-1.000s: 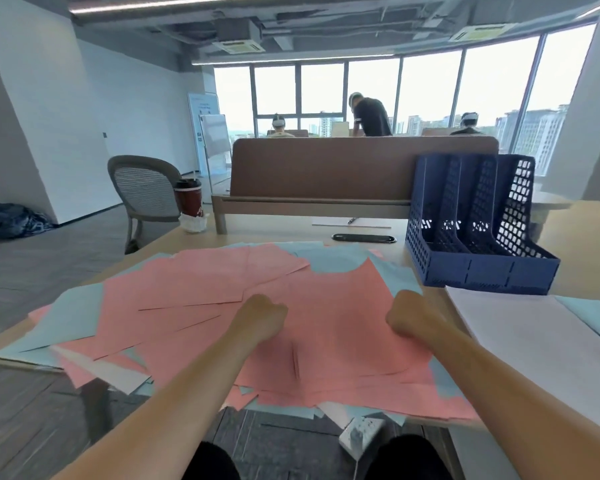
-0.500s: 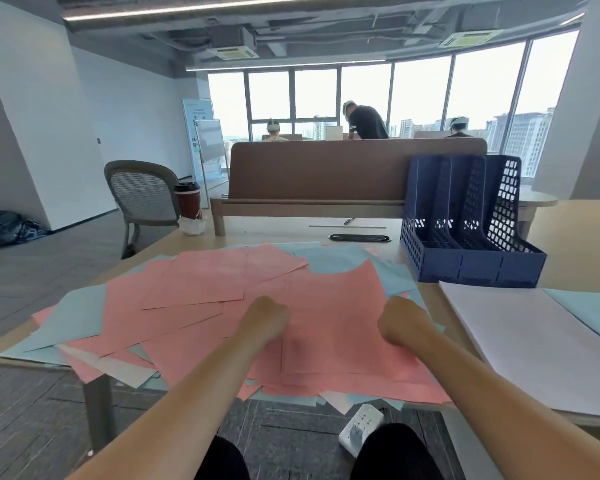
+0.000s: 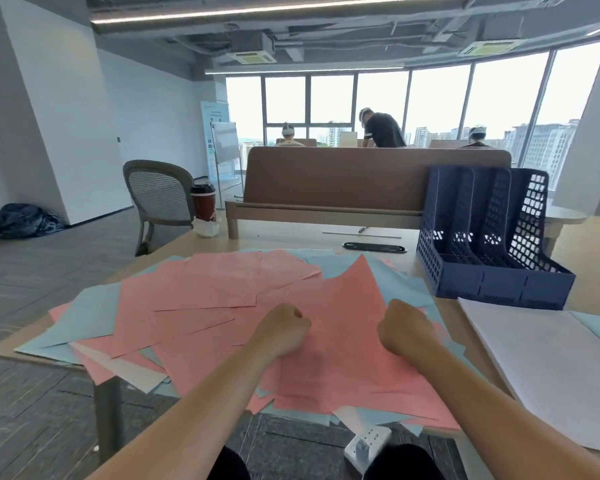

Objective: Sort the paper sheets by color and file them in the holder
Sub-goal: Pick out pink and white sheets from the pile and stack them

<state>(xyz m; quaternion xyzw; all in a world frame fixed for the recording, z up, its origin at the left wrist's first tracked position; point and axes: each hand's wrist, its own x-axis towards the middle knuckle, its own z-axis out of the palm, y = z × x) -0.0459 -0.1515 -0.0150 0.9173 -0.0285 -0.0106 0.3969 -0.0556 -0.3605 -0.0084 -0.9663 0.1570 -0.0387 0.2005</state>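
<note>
Early days: the blue file holder [image 3: 492,271] looks empty, and pink sheets [image 3: 205,299] and pale-blue sheets [image 3: 84,317] lie jumbled across the bench [image 3: 291,233]. Left hand [image 3: 281,329] and right hand [image 3: 404,329] rest curled on the pink; whether they pinch it, I cannot tell.

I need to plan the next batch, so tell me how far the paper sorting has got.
Done: a white stack lies apart at right. In hand: left hand and right hand grip pink sheets. Left: blue sheets lie mixed in, and the holder stands empty.
</note>
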